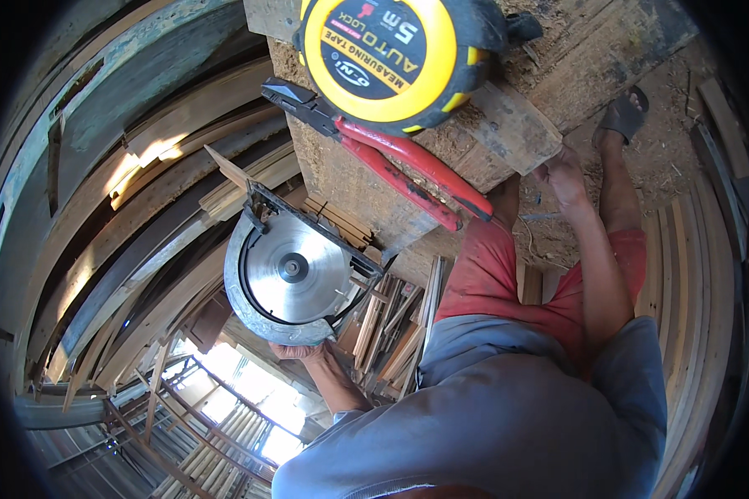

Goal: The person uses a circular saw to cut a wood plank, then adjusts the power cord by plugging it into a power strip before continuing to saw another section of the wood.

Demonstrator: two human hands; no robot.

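My left hand [308,351] is closed on a circular saw [245,312], at the lower rim of its guard. The saw is tipped so its round steel blade [324,270] faces up toward me. Its flat base lies along the wooden bench's edge. My right hand [564,181] is closed at the near corner of a short wooden board [516,125] lying on the bench [341,187]; its fingertips are partly hidden. Between the hands, red-handled pliers [408,162] rest on the bench. Beyond them sits a yellow and black tape measure [441,83].
Long planks [141,200] are stacked along the left, and more boards [682,274] line the right. Cut wood strips [391,324] stand below the bench. Sawdust covers the bench and floor. My sandalled foot [622,116] is beyond my right hand.
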